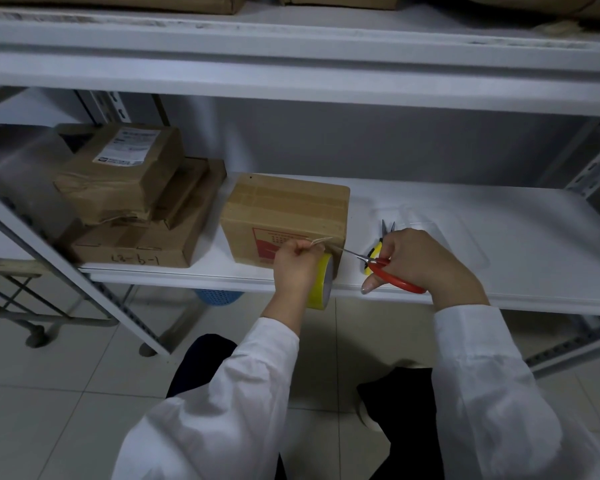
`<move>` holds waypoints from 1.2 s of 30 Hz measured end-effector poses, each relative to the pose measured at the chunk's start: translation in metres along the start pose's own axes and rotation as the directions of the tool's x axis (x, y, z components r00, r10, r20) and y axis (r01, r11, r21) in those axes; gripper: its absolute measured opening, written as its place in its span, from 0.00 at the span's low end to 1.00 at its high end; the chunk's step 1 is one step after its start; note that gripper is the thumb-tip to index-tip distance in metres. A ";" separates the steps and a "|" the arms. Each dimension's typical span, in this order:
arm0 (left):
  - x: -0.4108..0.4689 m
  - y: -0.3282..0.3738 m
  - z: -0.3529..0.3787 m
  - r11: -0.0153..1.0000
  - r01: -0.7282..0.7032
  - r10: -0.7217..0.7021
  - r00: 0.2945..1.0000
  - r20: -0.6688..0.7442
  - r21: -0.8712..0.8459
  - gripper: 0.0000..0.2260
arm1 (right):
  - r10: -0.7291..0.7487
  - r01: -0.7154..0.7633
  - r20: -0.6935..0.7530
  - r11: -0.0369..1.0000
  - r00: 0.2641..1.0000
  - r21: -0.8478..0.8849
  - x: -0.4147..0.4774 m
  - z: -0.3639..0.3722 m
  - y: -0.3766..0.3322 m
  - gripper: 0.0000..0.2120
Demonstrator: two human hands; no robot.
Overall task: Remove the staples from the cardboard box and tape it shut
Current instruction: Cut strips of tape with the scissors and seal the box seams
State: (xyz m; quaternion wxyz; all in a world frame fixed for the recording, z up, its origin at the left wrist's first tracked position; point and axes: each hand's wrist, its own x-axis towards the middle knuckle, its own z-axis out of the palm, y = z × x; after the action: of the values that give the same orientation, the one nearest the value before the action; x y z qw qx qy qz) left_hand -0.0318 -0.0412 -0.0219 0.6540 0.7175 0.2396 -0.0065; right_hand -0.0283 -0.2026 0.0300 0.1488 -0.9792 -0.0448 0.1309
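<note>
A small cardboard box [284, 213] with red print on its front stands on the white shelf [482, 216], clear tape across its top. My left hand [297, 263] holds a yellow tape roll [321, 282] below the box's front right corner and pinches a strip of tape stretched from the box. My right hand [420, 259] grips red-handled scissors [392, 271], blades pointing left at the stretched tape. Yellow-handled pliers [381, 237] lie on the shelf behind my right hand, partly hidden.
A stack of brown parcels and flat boxes [136, 199] fills the shelf's left side. A clear plastic tray [447, 230] lies right of the box. An upper shelf [291, 64] overhangs. A blue basket [215, 296] and a metal cart frame [21, 306] stand below.
</note>
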 end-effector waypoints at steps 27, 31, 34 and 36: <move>-0.001 0.003 -0.007 0.997 -0.053 0.050 0.997 0.064 0.051 0.07 | 0.031 -0.034 0.052 0.998 0.998 0.050 -0.001 0.002 -0.012 0.27; 0.000 0.000 -0.006 0.996 -0.076 0.073 0.996 0.050 0.054 0.08 | 0.035 -0.041 0.072 0.996 0.997 0.085 -0.005 -0.002 -0.013 0.26; 0.002 -0.002 -0.006 0.992 -0.105 0.104 0.994 0.026 0.066 0.08 | 0.030 -0.041 0.118 0.995 0.993 0.092 -0.015 -0.009 -0.013 0.20; 0.002 -0.002 -0.006 0.992 -0.103 0.102 0.995 0.021 0.071 0.08 | 0.023 -0.036 0.125 0.994 0.992 0.107 -0.022 -0.017 -0.012 0.18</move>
State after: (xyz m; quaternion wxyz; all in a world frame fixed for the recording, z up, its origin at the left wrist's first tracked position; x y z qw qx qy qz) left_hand -0.0326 -0.0344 -0.0237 0.6292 0.7519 0.1966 0.0122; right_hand -0.0453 -0.1985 0.0542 0.1969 -0.9602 -0.0323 0.1956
